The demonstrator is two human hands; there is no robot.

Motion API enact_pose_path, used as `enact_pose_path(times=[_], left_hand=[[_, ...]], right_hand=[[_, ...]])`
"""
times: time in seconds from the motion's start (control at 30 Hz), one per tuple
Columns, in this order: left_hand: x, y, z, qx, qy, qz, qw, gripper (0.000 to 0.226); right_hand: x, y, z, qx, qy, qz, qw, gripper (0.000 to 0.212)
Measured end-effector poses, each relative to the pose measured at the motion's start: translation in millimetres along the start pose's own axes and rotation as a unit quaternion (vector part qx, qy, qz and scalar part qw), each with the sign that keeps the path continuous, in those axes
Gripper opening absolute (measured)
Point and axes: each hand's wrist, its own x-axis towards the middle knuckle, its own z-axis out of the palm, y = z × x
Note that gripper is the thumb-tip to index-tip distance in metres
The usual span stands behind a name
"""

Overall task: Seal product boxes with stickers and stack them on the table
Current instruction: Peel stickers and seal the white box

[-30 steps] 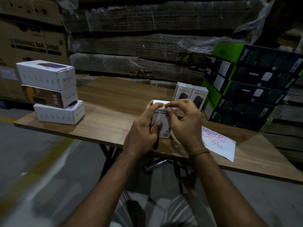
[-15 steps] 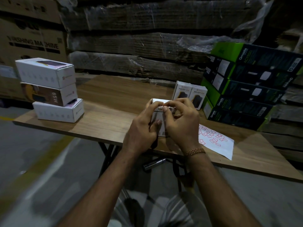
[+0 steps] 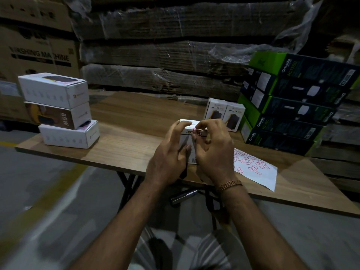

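Head view is showing a small white box (image 3: 190, 142) standing upright near the front edge of the wooden table (image 3: 136, 137), with both hands around it. A dark band across its near face is carrying lettering that starts "PORT", the rest covered by fingers, and a barcode is showing at the bottom. The left hand (image 3: 169, 152) is gripping the box, fingers curled over its top edge and thumb on the near face. The right hand (image 3: 213, 151) is pinching at a red-edged sticker (image 3: 194, 131) on the top front edge; whether the sticker is fully down cannot be told.

Just behind are standing two upright boxes (image 3: 225, 114) reading "HALLEY". To the right, green and black boxes (image 3: 292, 106) marked "Omada" are sitting in a leaning stack. At the left, three white boxes (image 3: 60, 112) are lying stacked, the middle one reading "65W". A white sheet of red stickers (image 3: 255, 168) is lying beside the right wrist. A big carton (image 3: 37, 55) behind is reading "WASHING MACHINE".
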Motion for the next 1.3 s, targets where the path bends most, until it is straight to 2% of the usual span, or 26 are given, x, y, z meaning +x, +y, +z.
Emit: enact_pose_path(times=[0.17,0.33,0.43,0.6,0.83,1.07,1.23,1.3], left_hand=[[-1.4,2.1,1.8,0.034,-0.003,0.007,0.999,0.054],[-0.6,4.5,-1.6,0.022,-0.008,-0.002,1.000,0.052],[5.7,8.8,-6.9,-0.005,0.019,-0.004,1.000,0.042],[26.6,23.7,-12.7,0.028,0.077,-0.003,0.997,0.020],[38.7,25.2,-16.4,0.034,0.089,0.064,0.993,0.012],[29.7,20.4,-17.9,0.020,0.061,0.071,0.995,0.028],[30.8,18.2,-24.4,-0.029,0.013,0.004,0.999,0.068],[28.6,16.3,-25.4,-0.042,0.009,0.000,0.999,0.075]], right_hand=[[1.0,2.8,-0.6,-0.008,-0.013,0.011,1.000,0.023],[1.8,4.8,-4.5,0.000,-0.036,0.015,0.999,0.029],[0.2,3.9,-6.5,0.018,-0.041,0.026,0.999,0.032],[-1.1,4.6,-5.2,0.050,-0.023,0.043,0.998,0.034],[-3.6,3.4,-4.0,0.071,0.000,0.062,0.995,0.038],[-6.2,4.9,-2.9,0.083,-0.006,0.067,0.994,0.043],[-5.5,5.5,-2.4,0.091,-0.007,0.057,0.994,0.054],[-4.5,8.7,-1.8,0.085,-0.007,0.043,0.995,0.053]])
